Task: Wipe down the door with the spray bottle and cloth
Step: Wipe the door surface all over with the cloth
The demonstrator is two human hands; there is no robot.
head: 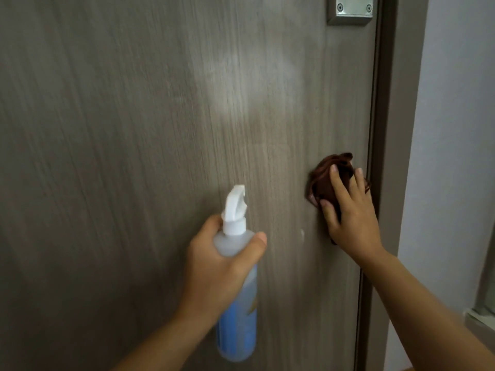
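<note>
Against the door [134, 129]: both hands work the grey wood-grain face, close to its right edge, with the frame [385, 129] just beside.
Left hand [222, 266]: fingers and thumb curl round the neck and shoulder of the spray bottle [237, 290], nozzle up and aimed at the door; I cannot tell whether a finger sits on the trigger.
Right hand [348, 210]: fingers spread and fairly straight, pressing the brown cloth [325, 180] flat-palmed against the door near the frame.
Cloth: bunched, not folded; parts stick out above and to the left of the fingers.
Spray mark: a pale misted patch [241, 84] sits well above both hands, and a small white drip [382, 233] shows between bottle and cloth.
Metal plate [349, 9]: fixed at the top right of the door, above the cloth.
Risk, runs: the mist looks unwiped; left too long it would likely streak down the grain or dry into marks.
Risk, cloth: a bunched wad under spread fingers may slip or roll, leaving bare fingertips to smear the wet surface.
Risk, edge: wiping this close to the frame could snag the cloth in the gap or knock knuckles on it.
Risk, bottle: a stray squeeze could wet the right hand or overspray, and damp fingers could let the bottle slide.
</note>
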